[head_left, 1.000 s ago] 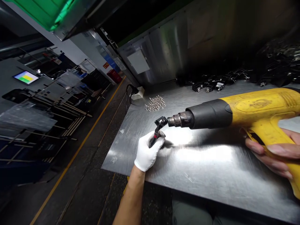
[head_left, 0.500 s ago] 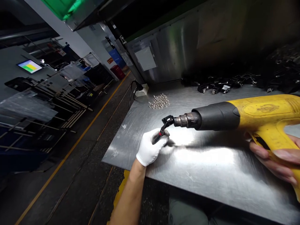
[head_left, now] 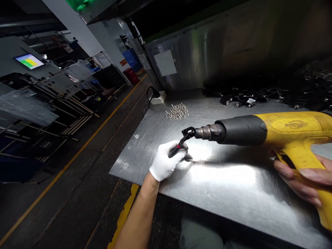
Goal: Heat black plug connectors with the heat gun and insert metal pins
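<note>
My left hand (head_left: 168, 160), in a white glove, is closed around a small black part (head_left: 183, 140) with a red mark on its stem. The part's black head points up and to the right, right at the metal nozzle of a yellow heat gun (head_left: 293, 126). Whether nozzle and part touch, I cannot tell. My right hand (head_left: 302, 178) is bare and wraps around the heat gun's handle at the right edge. The gun lies level above the steel table (head_left: 228, 193), its nozzle facing left.
Beyond my left hand, several small shiny metal pieces (head_left: 177, 110) stand grouped on the table. A white power socket (head_left: 158, 98) with a black plug sits at the back left corner. Dark parts with metal fittings (head_left: 250, 97) are heaped along the back. A steel panel (head_left: 192, 58) rises behind.
The view has shifted slightly. The heat gun and the black part keep nearly the same position relative to each other, and both hands keep their hold.
</note>
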Available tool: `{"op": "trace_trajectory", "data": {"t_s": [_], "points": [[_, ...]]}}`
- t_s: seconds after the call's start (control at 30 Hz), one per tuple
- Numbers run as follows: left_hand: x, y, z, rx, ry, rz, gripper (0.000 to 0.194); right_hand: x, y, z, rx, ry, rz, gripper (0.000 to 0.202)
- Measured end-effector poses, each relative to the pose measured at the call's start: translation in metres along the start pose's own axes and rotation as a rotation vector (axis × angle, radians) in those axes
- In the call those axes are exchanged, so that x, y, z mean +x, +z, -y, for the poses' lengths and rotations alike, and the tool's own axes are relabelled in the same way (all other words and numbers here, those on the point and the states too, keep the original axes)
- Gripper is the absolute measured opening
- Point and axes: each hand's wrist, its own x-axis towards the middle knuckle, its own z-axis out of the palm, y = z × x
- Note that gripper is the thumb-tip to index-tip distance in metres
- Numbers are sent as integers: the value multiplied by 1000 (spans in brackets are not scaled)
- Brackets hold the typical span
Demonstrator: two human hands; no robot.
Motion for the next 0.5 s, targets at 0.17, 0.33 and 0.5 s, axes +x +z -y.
{"op": "trace_trajectory", "data": {"t_s": [0.17, 0.33, 0.5], "points": [[0, 0, 1, -28, 0, 12, 14, 0, 5, 5, -76, 43, -22, 33], [-1, 1, 2, -37, 4, 3, 13, 1, 7, 8, -85, 28, -40, 33], [0, 1, 1, -21, 3, -4, 13, 0, 7, 7, -91, 22, -35, 33]]}}
